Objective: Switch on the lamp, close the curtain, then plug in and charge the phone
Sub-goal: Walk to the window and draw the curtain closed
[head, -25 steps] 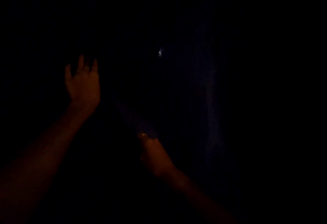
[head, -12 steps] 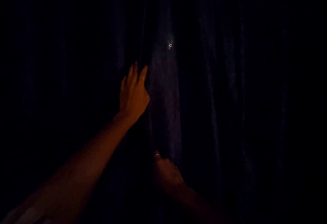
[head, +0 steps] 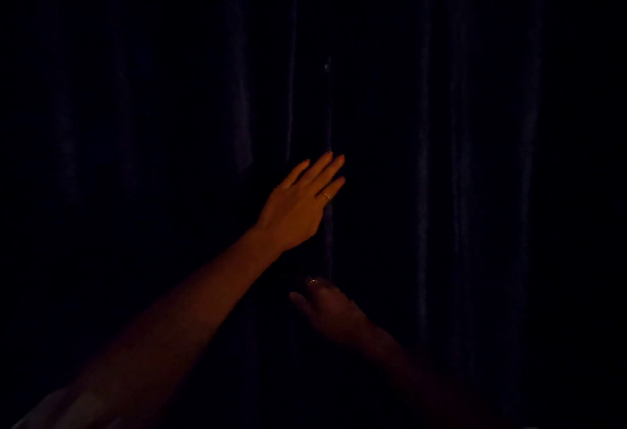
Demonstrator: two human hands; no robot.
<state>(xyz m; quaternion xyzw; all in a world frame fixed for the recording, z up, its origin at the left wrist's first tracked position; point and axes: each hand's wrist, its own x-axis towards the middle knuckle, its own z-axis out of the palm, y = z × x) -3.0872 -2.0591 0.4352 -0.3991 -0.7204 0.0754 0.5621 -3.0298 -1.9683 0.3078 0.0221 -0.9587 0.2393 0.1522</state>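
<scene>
Very dark. Curtain (head: pixel 424 157) fills the frame, looks drawn shut. Our left hand (head: pixel 298 206), fingers spread flat, at centre seam; right hand (head: pixel 334 310) below, grip unclear. Phone unseen; charging remains.

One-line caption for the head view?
In dim light, left hand lies flat on dark curtain; right hand sits lower.
</scene>
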